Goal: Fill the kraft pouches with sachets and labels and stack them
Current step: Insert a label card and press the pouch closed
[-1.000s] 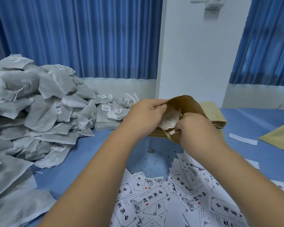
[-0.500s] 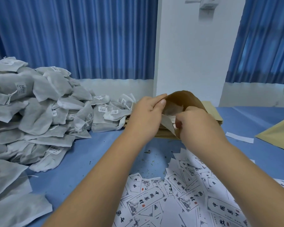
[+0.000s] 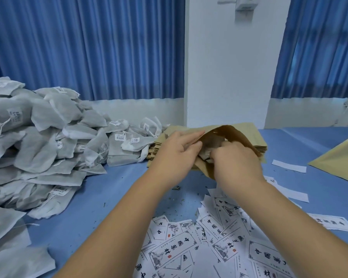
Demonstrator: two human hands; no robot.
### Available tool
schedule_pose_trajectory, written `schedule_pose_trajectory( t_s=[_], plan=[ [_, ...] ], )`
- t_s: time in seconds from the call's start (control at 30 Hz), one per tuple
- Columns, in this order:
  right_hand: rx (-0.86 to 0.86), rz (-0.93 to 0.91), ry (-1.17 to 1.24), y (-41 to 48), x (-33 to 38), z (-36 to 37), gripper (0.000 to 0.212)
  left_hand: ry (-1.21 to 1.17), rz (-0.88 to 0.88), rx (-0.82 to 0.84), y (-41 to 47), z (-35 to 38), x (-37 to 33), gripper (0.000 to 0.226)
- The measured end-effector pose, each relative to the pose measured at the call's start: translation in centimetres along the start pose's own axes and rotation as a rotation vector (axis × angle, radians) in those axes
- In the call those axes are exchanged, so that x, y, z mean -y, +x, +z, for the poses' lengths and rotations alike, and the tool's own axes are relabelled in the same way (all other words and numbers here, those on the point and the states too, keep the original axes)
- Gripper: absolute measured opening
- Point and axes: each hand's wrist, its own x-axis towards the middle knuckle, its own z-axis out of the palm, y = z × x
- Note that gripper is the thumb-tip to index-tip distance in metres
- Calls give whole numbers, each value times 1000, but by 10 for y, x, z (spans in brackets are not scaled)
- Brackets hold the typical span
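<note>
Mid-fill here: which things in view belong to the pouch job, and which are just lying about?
Job: kraft pouch, held open by left hand; sachet in right hand; sachet pile; printed labels; empty pouch stack.
Lying about: blank paper strips; herb crumbs on the table; blue curtains.

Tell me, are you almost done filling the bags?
Not nearly. Done: maybe one flat pouch lying at the right edge. In hand: the left hand holds a pouch open while the right hand pushes a sachet in. Left: a big sachet pile, a stack of empty pouches and many loose labels.
</note>
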Motion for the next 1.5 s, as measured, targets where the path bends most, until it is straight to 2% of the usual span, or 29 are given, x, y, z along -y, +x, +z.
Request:
schedule_pose_trajectory(
  t_s=[0.13,0.27,0.43,0.5,0.6,0.73,0.87,1.03,1.1,1.2,1.27,1.37,1.5],
  plan=[
    [52,20,51,-1,5,-9,19,-12,-9,-25,0,-6,-5,36],
    [53,30,71,0,7,-12,18,21,37,-7,-2,-9,-11,60],
    [129,58,91,4,4,3,14,6,46,14,0,-4,-11,47],
    [167,89,129,9,-1,9,10,-24,13,19,1,0,-8,32],
    [183,63,105,10,-5,13,19,3,-15,55,1,3,-6,30],
    [111,-22,33,4,-6,6,16,52,-10,45,1,2,-6,32],
    [37,-58,147,1,-4,-23,19,54,-48,-1,1,-4,-8,35],
    [-408,-196,393,-7,-23,-43,20,25,-65,-140,4,-9,-6,30],
    [-438,-260,376,-17,-30,-30,23,7,-90,-188,6,-11,-4,25],
    [-368,-333,230,-32,-46,8,51,31,-147,-222,7,-10,-2,14],
    [-332,-304,208,-38,-58,29,56,105,-136,-228,6,-9,-2,10],
    [-335,-250,216,-38,-71,41,46,417,-37,-205,1,-5,-5,6],
    [-420,-262,262,-36,-68,39,30,647,28,-120,-8,3,-13,9]
  ],
)
